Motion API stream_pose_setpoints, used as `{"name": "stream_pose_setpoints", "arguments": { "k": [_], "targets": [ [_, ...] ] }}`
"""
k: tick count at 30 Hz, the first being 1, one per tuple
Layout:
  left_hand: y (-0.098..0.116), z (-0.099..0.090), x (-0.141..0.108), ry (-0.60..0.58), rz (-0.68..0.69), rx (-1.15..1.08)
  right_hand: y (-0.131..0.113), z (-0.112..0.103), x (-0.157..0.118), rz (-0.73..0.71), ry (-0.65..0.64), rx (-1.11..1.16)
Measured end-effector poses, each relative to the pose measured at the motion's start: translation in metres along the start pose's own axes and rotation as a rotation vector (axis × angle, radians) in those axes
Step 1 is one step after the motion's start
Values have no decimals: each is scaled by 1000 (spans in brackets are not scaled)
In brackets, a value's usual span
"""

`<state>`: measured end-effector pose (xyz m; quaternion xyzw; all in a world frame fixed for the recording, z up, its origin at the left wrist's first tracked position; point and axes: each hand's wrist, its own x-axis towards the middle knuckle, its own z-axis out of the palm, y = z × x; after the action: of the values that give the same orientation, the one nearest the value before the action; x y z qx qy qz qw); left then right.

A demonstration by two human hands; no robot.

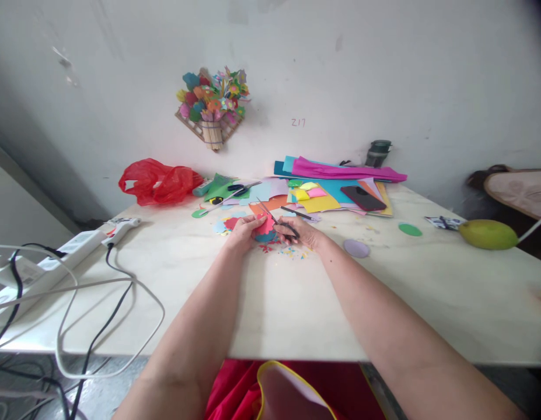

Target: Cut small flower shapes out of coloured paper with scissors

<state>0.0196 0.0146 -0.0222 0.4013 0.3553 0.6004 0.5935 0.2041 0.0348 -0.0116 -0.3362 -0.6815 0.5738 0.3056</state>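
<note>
Over the middle of the table, my left hand (243, 232) pinches a red paper piece (264, 225) with a scalloped edge. In my right hand (304, 232) is a pair of scissors (291, 231), its fingers through the dark handles. The blades point up and left, against the red paper or just beside it. Beneath the hands lie a blue paper piece (265, 237) and other cut shapes, partly covered by my fingers. Small coloured paper scraps (293, 253) are scattered on the table just below my right hand.
Behind the hands lie coloured paper sheets (327, 203), a dark phone (364, 198), a pen (297, 214) and more scissors (244, 188). A red plastic bag (159, 181) sits back left. Power strips (73, 248) with loose cables occupy the left side; a yellow-green mango-like fruit (488, 234) lies right.
</note>
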Motion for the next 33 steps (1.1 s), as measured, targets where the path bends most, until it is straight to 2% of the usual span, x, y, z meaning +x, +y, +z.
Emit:
{"name": "stream_pose_setpoints", "arguments": {
  "k": [17,27,33],
  "targets": [
    [-1,0,1,-13,2,2,3,2,3,-24,-5,-4],
    [-1,-1,2,-25,15,0,-2,4,1,13,12,-11],
    [-2,-3,3,-26,38,10,-3,3,2,-23,0,5]
  ]
}}
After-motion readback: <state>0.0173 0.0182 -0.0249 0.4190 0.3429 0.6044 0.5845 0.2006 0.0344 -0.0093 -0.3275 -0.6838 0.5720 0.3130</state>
